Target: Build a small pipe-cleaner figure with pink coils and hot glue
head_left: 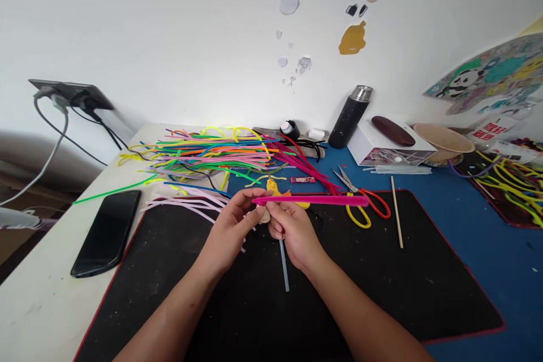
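A bundle of bright pink pipe cleaners [322, 200] lies level between my two hands, above the black mat [365, 294]. My left hand [235, 226] pinches its left end with thumb and fingers. Just right of it, my right hand [294, 232] is closed on the same bundle, its long free end pointing right. A small pale round piece [263, 215] shows between the thumbs; which hand holds it I cannot tell. Behind and partly under the hands lies a yellow glue gun [272, 185]. A translucent glue stick [284, 268] shows below my right hand, pointing toward me.
Multicoloured pipe cleaners [212, 153] are heaped at the back. Scissors [358, 198] lie open right of my hands, beside a wooden stick [397, 212]. A phone [106, 232] is at the left. A dark flask [350, 116] and a white box [382, 141] stand against the wall.
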`<state>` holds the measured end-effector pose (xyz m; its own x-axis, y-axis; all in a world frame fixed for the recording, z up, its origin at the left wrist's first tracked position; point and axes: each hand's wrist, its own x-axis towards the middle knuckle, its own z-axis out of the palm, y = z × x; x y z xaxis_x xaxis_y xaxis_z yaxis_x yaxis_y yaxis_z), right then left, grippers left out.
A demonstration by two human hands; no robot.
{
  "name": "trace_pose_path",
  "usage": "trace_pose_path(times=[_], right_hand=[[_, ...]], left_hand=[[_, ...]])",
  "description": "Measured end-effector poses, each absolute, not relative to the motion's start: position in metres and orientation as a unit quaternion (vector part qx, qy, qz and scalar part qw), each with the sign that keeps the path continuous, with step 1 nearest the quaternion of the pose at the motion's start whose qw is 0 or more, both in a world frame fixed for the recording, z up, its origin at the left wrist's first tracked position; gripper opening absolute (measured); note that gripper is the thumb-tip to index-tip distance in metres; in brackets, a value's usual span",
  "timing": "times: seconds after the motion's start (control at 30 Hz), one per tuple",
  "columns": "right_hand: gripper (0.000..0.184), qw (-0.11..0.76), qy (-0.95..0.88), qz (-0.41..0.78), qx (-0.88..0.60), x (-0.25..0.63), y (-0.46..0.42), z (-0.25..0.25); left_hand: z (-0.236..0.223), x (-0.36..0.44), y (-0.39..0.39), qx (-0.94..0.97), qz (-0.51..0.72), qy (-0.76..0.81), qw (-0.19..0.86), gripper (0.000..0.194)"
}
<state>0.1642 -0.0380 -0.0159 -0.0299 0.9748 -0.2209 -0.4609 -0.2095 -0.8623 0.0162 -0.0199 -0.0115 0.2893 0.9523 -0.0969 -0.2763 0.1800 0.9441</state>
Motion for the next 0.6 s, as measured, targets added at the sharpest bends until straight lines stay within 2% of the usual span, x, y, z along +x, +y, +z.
trace_pose_path(times=[0.6], right_hand=[[0.035, 0.558, -0.297, 0.647, -0.426, 0.1606, -0.0398, -0.0166]], left_hand=[[-0.0117, 0.0183, -0.02, 0.438, 0.49, 0.399, 0.639, 0.034]])
